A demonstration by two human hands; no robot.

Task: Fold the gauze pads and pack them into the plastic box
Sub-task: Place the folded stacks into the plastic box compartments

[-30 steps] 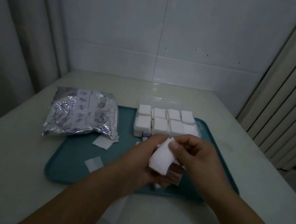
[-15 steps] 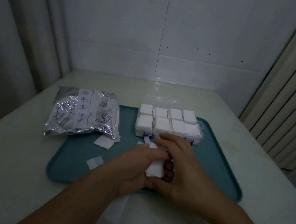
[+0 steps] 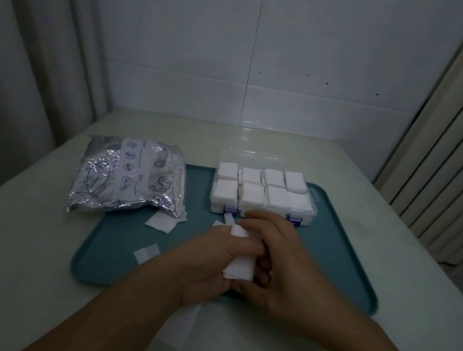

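Your left hand (image 3: 207,263) and right hand (image 3: 286,265) both curl their grip around one folded gauze pad (image 3: 239,264), held just above the teal tray (image 3: 341,248). Beyond your fingers, the clear plastic box (image 3: 263,192) sits on the tray, its compartments filled with folded pads.

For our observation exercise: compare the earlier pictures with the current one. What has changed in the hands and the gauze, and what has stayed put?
Both hands sank from above the tray toward it. The gauze pad, earlier open and upright, is now folded narrower, gripped by the left hand with the right hand closed over it. The plastic box, foil bag and loose pads on the tray have not moved.
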